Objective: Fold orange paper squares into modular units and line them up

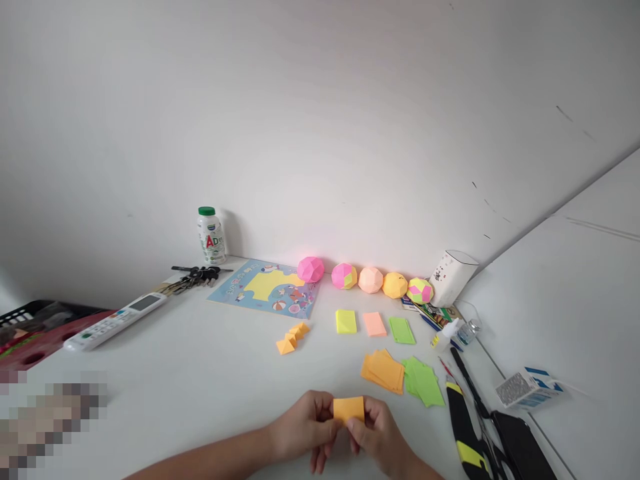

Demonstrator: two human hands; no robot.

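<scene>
Between my two hands is a small orange paper square (349, 408), held up over the near part of the white table. My left hand (306, 427) pinches its left side, and my right hand (381, 430) grips the right side with the thumb on its front. Just beyond my right hand lie fanned orange paper sheets (383, 371) and green paper sheets (423, 382). Farther left sits a short row of folded orange paper pieces (293, 339).
Several folded paper balls, one a pink ball (311, 269), line the wall. A yellow pad (346, 321) lies before them. At right are a glue bottle (445, 335), a black-and-yellow tool (463, 427) and a phone (523, 443); at left, a remote control (116, 321) and a bottle (212, 237).
</scene>
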